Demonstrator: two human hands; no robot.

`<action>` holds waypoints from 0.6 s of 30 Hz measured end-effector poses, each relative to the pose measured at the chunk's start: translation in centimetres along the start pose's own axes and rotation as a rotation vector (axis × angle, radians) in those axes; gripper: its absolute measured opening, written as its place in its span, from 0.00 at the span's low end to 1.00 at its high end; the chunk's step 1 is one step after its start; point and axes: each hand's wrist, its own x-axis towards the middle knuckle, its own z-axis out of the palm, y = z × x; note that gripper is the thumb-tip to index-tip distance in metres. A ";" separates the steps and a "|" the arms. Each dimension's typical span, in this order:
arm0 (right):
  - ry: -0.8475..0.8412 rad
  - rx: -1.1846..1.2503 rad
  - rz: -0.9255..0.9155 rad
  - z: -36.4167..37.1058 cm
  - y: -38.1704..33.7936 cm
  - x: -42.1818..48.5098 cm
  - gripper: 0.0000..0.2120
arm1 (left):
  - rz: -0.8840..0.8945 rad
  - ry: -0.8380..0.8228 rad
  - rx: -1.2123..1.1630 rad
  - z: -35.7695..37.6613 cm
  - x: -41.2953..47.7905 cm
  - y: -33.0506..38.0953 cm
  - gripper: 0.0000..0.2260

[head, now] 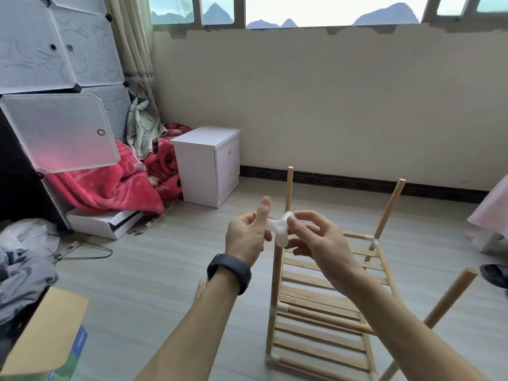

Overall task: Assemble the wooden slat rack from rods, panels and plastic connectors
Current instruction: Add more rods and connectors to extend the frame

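A white plastic connector (279,228) with several sockets is held up in front of me by both hands. My left hand (247,235) pinches its left arm, thumb raised. My right hand (316,237) grips its right side and underside. Below and behind stands the partly built wooden slat rack (321,306) with two slatted shelves. Upright rods rise from it: a far left rod (289,188), a far right rod (390,207) and a near right rod (450,298). White connectors join its corners, for example at the left middle (281,307).
A white two-drawer nightstand (209,166) stands against the wall, left of the rack. Red blankets (115,182) spill from a plastic cube cabinet (57,78) at left. A cardboard box (46,331) sits at the lower left. A wire hanger (90,250) lies on the floor.
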 end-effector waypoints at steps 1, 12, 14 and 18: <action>0.008 0.024 0.007 0.1 0.1 0.1 0.19 | 0.017 0.010 -0.015 0.1 0.0 0.0 0.25; 0.191 -0.075 -0.101 0.4 1.3 0.6 0.14 | 0.024 -0.097 -0.023 -0.9 -0.3 -0.8 0.14; 0.184 -0.130 -0.122 0.3 1.6 0.5 0.16 | 0.011 -0.113 -0.030 -0.9 -0.4 -0.8 0.16; 0.162 -0.179 -0.145 -0.3 1.6 0.4 0.15 | -0.001 -0.097 0.000 -0.2 -0.2 -0.4 0.20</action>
